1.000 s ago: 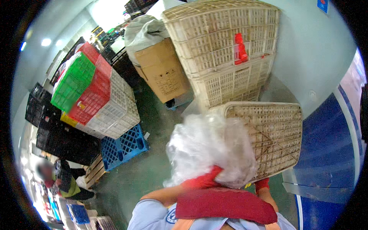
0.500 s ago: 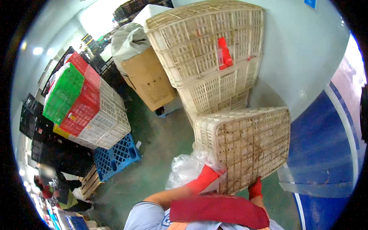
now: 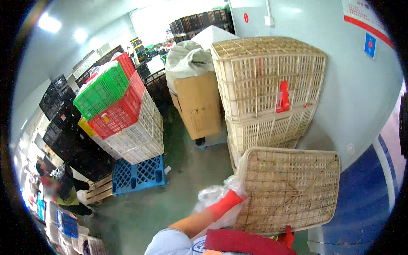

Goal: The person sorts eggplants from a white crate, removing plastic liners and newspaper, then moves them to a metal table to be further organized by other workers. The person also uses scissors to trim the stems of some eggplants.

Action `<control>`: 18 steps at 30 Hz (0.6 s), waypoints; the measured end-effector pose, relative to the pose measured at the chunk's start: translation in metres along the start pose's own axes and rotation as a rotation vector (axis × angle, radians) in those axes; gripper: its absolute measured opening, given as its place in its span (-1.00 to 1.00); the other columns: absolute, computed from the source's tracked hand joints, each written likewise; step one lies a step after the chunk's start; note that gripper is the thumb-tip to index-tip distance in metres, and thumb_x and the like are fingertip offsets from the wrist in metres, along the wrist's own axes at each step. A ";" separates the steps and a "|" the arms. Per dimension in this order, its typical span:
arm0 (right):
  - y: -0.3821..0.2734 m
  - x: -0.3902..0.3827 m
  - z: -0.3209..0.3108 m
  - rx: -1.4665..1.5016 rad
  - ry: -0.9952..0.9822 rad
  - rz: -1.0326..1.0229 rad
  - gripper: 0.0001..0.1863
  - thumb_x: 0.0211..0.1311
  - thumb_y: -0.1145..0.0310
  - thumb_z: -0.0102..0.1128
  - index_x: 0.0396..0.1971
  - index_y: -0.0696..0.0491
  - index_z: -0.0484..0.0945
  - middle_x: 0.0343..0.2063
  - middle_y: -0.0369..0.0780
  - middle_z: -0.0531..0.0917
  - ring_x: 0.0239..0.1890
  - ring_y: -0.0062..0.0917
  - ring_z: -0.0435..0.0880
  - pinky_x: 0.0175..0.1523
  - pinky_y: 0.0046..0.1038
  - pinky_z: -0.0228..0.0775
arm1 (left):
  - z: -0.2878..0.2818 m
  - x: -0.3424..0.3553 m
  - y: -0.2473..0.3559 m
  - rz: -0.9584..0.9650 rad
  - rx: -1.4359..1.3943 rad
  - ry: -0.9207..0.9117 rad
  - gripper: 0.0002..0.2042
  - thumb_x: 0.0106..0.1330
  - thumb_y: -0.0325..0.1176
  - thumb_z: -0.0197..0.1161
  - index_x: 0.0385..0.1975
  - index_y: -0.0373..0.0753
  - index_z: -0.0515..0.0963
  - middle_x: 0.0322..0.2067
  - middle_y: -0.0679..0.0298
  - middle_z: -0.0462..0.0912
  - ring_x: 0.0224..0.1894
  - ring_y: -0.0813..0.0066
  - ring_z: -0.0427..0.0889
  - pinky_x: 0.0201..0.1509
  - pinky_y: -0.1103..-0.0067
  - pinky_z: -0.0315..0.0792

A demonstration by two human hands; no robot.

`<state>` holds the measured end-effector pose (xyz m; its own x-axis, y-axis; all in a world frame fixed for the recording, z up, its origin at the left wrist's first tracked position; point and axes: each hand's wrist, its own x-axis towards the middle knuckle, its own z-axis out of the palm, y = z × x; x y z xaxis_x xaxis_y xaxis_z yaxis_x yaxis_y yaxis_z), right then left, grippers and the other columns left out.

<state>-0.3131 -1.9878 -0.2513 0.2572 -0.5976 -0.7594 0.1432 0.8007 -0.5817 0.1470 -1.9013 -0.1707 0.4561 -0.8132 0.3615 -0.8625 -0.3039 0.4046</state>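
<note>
The cream lattice crate (image 3: pixel 289 190) is held tipped on edge in front of the person, its soiled base turned toward the camera and its long axis running roughly left to right. The left hand (image 3: pixel 227 200), in a red glove, is clamped on the crate's left edge, where it also presses against a crumpled clear plastic bag (image 3: pixel 212 199) lying just beside that edge. The right hand (image 3: pixel 289 236), also red-gloved, shows only as a tip at the crate's lower rim; it appears to grip from below, though the crate hides most of it and the grasp cannot be confirmed. The left hand is the more visible and sits higher on the crate. The crate lies directly ahead of both hands, between the person and the stack of cream crates (image 3: pixel 267 93) that stands against the pale wall (image 3: pixel 352 97).

The floor (image 3: pixel 187 170) is green and worn, turning to a blue painted strip at right. A cardboard box (image 3: pixel 199 104) with a white sack on it stands left of the stack. Further left, green, red and white crates (image 3: pixel 123 114) sit on a blue pallet (image 3: pixel 138 175), with black crates behind. Another person (image 3: pixel 59 191) works at far left.
</note>
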 end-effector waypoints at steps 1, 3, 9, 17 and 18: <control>-0.004 -0.024 0.023 -0.008 0.051 -0.088 -0.57 0.12 0.21 0.29 -0.08 0.02 0.35 -0.31 -0.16 0.53 -0.34 -0.35 0.56 -0.33 -0.27 0.46 | -0.008 0.005 -0.006 -0.055 -0.025 -0.097 -0.69 0.01 -0.24 0.25 -0.28 -0.26 0.51 -0.42 0.14 0.49 -0.32 0.22 0.47 -0.20 0.34 0.41; -0.040 -0.101 0.094 0.019 0.108 -0.283 -0.54 0.10 0.24 0.30 -0.06 0.05 0.35 -0.29 -0.13 0.55 -0.31 -0.33 0.58 -0.32 -0.25 0.47 | 0.006 -0.003 -0.013 -0.081 0.063 -0.269 -0.64 -0.03 -0.23 0.28 -0.23 -0.26 0.51 -0.38 0.13 0.50 -0.28 0.24 0.48 -0.17 0.34 0.40; -0.068 -0.161 0.154 -0.081 -0.015 -0.599 -0.46 0.02 0.34 0.36 -0.03 0.13 0.32 -0.27 -0.15 0.56 -0.26 -0.37 0.58 -0.27 -0.29 0.47 | -0.023 0.002 -0.011 -0.248 0.007 -0.350 -0.63 0.03 -0.24 0.24 -0.17 -0.25 0.48 -0.33 0.09 0.49 -0.24 0.22 0.48 -0.13 0.34 0.39; -0.118 -0.177 0.193 -0.332 0.049 -0.516 -0.40 0.03 0.07 0.33 -0.15 0.23 0.33 -0.31 -0.16 0.53 -0.34 -0.51 0.50 -0.28 -0.44 0.39 | -0.024 0.023 0.020 -0.249 -0.045 -0.427 -0.62 0.10 -0.25 0.19 -0.08 -0.23 0.44 -0.26 0.05 0.49 -0.18 0.20 0.48 -0.07 0.34 0.37; -0.114 -0.169 0.199 -0.308 0.090 -0.524 -0.41 0.02 0.02 0.32 -0.22 0.22 0.33 -0.35 -0.18 0.51 -0.37 -0.52 0.47 -0.27 -0.44 0.38 | -0.025 0.022 0.019 -0.246 -0.046 -0.441 -0.62 0.11 -0.25 0.19 -0.07 -0.23 0.43 -0.25 0.04 0.49 -0.18 0.19 0.48 -0.06 0.34 0.36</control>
<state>-0.1823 -1.9696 0.0017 0.1436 -0.9206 -0.3632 -0.0577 0.3585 -0.9317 0.1462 -1.9129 -0.1339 0.4999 -0.8556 -0.1341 -0.7260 -0.4984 0.4738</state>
